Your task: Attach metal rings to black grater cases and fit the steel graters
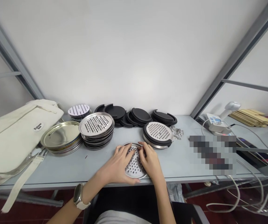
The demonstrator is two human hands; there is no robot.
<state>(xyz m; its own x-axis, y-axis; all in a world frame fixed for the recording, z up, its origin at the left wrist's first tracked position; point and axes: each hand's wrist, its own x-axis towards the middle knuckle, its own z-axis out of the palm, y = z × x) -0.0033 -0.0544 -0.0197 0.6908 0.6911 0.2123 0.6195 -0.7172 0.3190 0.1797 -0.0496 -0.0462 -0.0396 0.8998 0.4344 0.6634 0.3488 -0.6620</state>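
A round metal grater disc (135,165) with rows of holes lies near the table's front edge, between my hands. My left hand (117,165) rests on its left side, fingers spread over the rim and thumb at the front edge. On the right side, my right hand (149,158) touches the disc with bent fingers, their tips near the far rim. Both hands are around the disc. Behind my right hand sits a stack topped by a grater disc (159,131) with a black curved piece (156,141) along its front.
Left of my hands are stacks of slotted discs (96,124) and plain metal lids (60,135), beside a cream bag (19,133). Black round pieces (141,114) line the wall. Small metal hooks (177,132), a scanner (232,107) and cables are at the right.
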